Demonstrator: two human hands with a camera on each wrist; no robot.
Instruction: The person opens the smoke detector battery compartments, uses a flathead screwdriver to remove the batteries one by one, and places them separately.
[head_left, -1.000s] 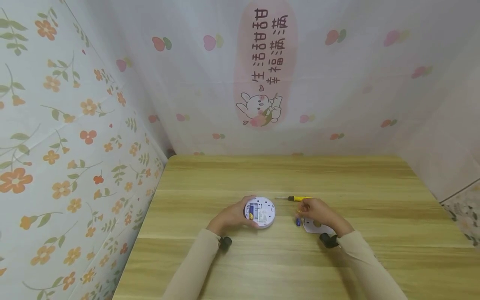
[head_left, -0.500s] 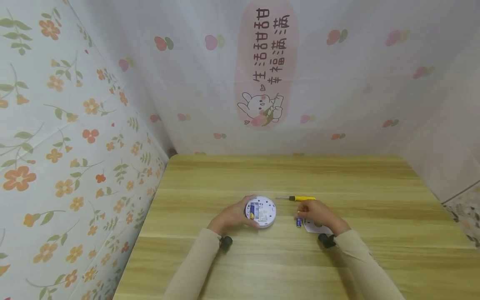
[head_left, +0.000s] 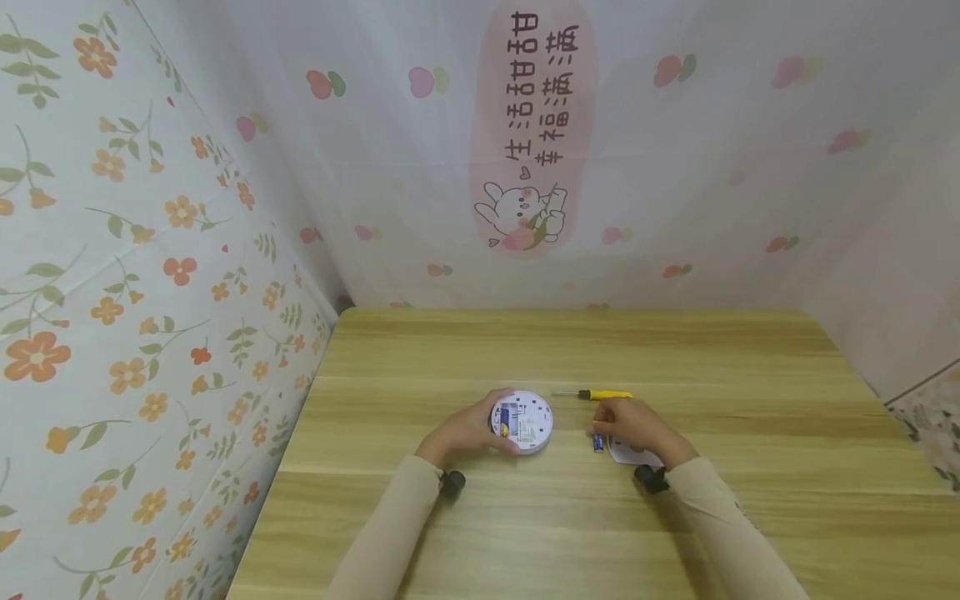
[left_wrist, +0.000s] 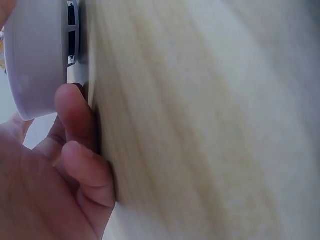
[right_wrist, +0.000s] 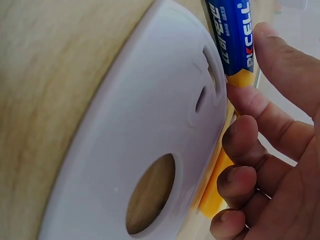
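Note:
A round white device [head_left: 534, 425], resembling a smoke detector, lies with its battery compartment facing up. In that compartment sits a blue and yellow battery [head_left: 505, 422]. My left hand [head_left: 467, 430] grips the device's left side by its rim; in the left wrist view the curled lower fingers rest on the table beside the device's white wall [left_wrist: 37, 60]. Farther right, my right hand [head_left: 633, 423] pinches a second blue battery [right_wrist: 234, 35] with a yellow end, between thumb and index finger. Just beneath this hand is a white plate [right_wrist: 125, 120] with a round hole, partly hidden in the head view.
Behind the right hand lies a screwdriver [head_left: 607, 395] with a yellow handle, its shaft pointing left. Everything rests on a wood-grain table [head_left: 480, 525]. A printed curtain [head_left: 420, 167] hangs past the back edge, and a floral one [head_left: 142, 333] along the left.
The right hand's fingers have shifted slightly about the battery, which stays in nearly the same place. The left hand and the round device have hardly moved.

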